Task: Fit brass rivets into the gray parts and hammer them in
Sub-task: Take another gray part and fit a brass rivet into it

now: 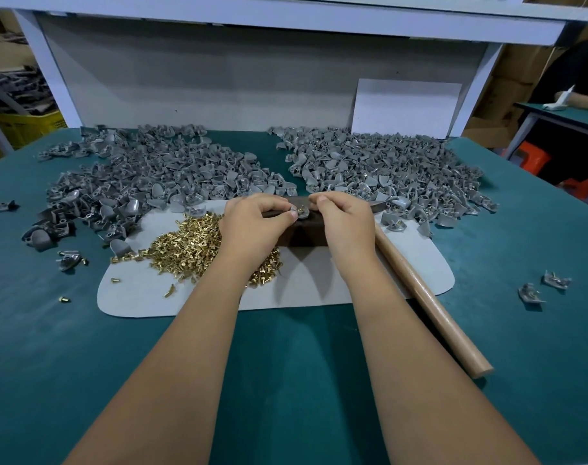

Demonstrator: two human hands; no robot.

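Teal bench (286,357): hands (252,223) pinching part (301,213).

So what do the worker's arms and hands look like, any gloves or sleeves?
None show. The left hand and right hand are bare, without gloves, rings or a watch. Both forearms are uncovered right down to the picture's lower edge, so no sleeve is in view. Fingernails are short and unpainted.

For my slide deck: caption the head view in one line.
Both hands, left hand and right hand, fit a brass rivet into a gray part; the hammer lies idle.
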